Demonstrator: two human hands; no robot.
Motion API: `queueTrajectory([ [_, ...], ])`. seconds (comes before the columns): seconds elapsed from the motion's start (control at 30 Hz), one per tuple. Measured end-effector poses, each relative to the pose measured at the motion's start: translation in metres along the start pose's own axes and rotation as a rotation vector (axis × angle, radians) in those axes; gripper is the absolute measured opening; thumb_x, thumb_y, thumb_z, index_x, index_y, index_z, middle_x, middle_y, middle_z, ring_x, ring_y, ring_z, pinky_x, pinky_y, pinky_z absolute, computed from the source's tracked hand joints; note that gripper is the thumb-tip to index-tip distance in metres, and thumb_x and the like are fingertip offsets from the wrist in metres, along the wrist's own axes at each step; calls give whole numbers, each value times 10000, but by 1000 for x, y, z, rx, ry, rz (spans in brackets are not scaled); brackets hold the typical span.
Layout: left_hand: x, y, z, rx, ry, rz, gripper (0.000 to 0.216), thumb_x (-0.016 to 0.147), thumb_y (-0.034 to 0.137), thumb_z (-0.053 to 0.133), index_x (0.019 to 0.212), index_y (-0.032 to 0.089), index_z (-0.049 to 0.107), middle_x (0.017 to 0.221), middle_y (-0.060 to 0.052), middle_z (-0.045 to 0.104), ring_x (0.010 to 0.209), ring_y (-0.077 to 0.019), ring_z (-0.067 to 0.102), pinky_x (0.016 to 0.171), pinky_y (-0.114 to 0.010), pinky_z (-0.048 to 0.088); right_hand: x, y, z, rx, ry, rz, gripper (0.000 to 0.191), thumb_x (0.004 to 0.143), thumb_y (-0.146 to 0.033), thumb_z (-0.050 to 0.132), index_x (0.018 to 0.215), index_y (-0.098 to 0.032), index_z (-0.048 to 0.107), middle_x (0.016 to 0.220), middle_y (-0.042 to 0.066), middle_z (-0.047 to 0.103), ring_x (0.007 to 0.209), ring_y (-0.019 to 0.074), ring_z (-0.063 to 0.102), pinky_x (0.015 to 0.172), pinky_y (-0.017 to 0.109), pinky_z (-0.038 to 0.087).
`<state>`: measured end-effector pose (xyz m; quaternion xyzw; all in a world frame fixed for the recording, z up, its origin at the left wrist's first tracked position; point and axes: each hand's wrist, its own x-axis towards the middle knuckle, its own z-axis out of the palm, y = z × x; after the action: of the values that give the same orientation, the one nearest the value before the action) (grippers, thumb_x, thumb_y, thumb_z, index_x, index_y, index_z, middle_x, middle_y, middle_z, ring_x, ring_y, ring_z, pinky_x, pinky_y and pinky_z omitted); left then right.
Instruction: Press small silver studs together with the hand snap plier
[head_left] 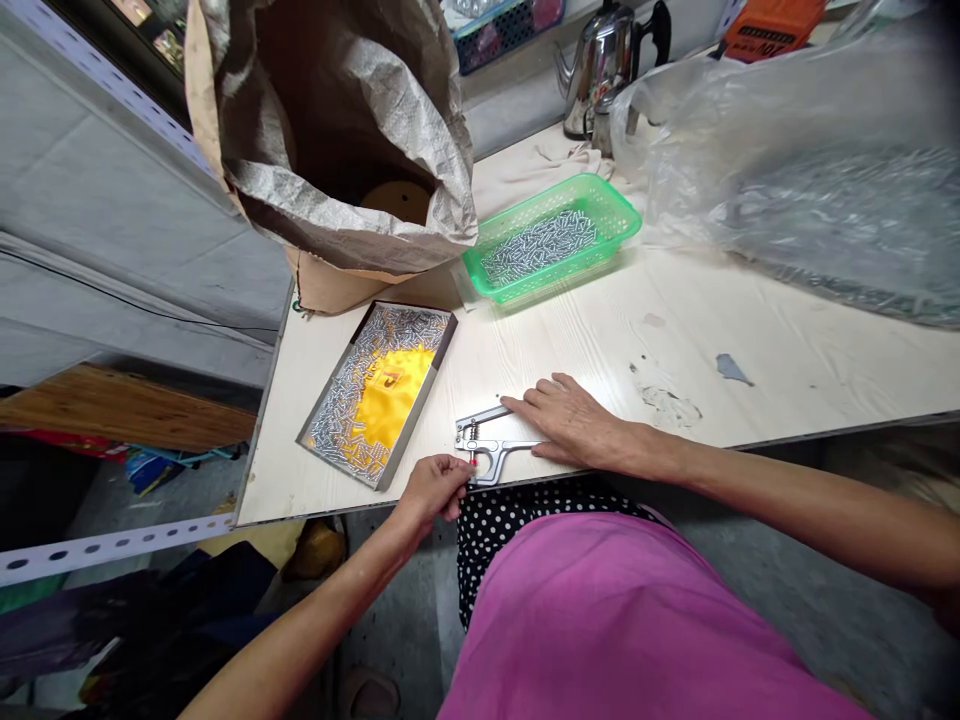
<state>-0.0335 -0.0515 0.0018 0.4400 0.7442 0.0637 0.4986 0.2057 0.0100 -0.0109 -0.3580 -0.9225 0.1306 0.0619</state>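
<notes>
Silver snap-fastener pliers (491, 447) with a small coil spring lie at the table's front edge, their handles spread apart. My right hand (574, 425) grips the handle ends, fingers on the upper handle and thumb side at the lower one. At the pliers' jaw, my left hand (437, 487) is closed in a pinch beside a small red piece (472, 463); what the fingertips hold is too small to make out. Left of the pliers, a shallow tray (422, 400) contains many small silver metal pieces around a bare yellow area.
A green plastic basket (555, 277) of similar silver pieces stands farther back. A large open woven sack (337, 245) rises at the back left. To the right lies a clear plastic bag (825, 190) of metal pieces. A steel kettle (606, 70) stands behind.
</notes>
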Motion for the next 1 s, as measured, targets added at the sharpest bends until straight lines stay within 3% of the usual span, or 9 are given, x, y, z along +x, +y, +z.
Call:
queueTrajectory([
  [0.13, -9, 5, 5, 484, 341, 524, 184, 900, 356, 568, 967, 198, 635, 906, -44, 645, 819, -179, 623, 707, -275, 481, -3, -3, 1, 33, 33, -18, 686, 790, -227, 710, 1394, -126, 402, 1106, 132, 636, 1015, 268, 533, 901, 421, 359],
  [0.23, 0, 19, 14, 714, 307, 817, 355, 875, 329, 625, 1205, 218, 556, 1240, -92, 576, 1133, -256, 534, 922, -384, 468, -3, -3, 6, 28, 42, -6, 718, 793, -227, 702, 1416, -114, 364, 1096, 132, 641, 998, 268, 537, 882, 418, 365],
  [0.3, 12, 31, 20, 801, 227, 913, 539, 844, 305, 667, 1327, 200, 452, 1358, -120, 505, 1218, -283, 473, 990, -436, 436, -5, -2, 10, 34, 59, 7, 773, 783, -258, 715, 1433, -102, 327, 1122, 143, 634, 1009, 272, 536, 880, 415, 374],
  [0.37, 24, 42, 22, 864, 150, 948, 641, 836, 299, 675, 1387, 173, 374, 1365, -144, 494, 1204, -290, 474, 1000, -455, 424, -7, 0, 12, 41, 79, 15, 850, 750, -313, 751, 1439, -85, 307, 1173, 162, 613, 1036, 283, 530, 879, 415, 388],
  [0.47, 34, 53, 22, 932, 82, 949, 678, 846, 346, 659, 1411, 144, 344, 1288, -158, 527, 1126, -292, 501, 956, -454, 440, -12, 4, 11, 3, 46, 83, 823, 678, -385, 805, 1344, -78, 432, 1164, 180, 602, 1022, 309, 531, 838, 421, 419],
  [0.57, 37, 60, 21, 967, 88, 926, 591, 867, 399, 629, 1357, 144, 419, 1178, -139, 558, 1065, -286, 508, 905, -439, 449, -13, 10, 4, -54, 4, 134, 562, 725, -361, 778, 1173, -104, 558, 1093, 156, 613, 974, 293, 538, 797, 393, 427],
  [0.77, 42, 67, 30, 951, 167, 866, 308, 912, 390, 581, 1131, 174, 574, 1034, -84, 590, 976, -249, 510, 824, -383, 445, 2, 26, -2, -74, -3, 27, 90, 879, -222, 621, 922, -143, 615, 937, 95, 627, 885, 225, 521, 713, 322, 376],
  [0.9, 45, 68, 35, 962, 174, 839, 186, 929, 355, 563, 941, 177, 614, 950, -62, 601, 915, -225, 517, 762, -341, 437, 11, 31, 3, -51, -78, -42, 167, 947, -153, 482, 846, -149, 616, 826, 69, 628, 788, 192, 499, 683, 308, 348],
  [1.0, 45, 70, 34, 961, 165, 828, 173, 920, 345, 580, 905, 177, 616, 931, -58, 605, 910, -222, 524, 762, -335, 442, 12, 29, 3, -52, -101, -50, 186, 951, -136, 458, 864, -139, 622, 835, 69, 631, 788, 188, 502, 697, 306, 358],
])
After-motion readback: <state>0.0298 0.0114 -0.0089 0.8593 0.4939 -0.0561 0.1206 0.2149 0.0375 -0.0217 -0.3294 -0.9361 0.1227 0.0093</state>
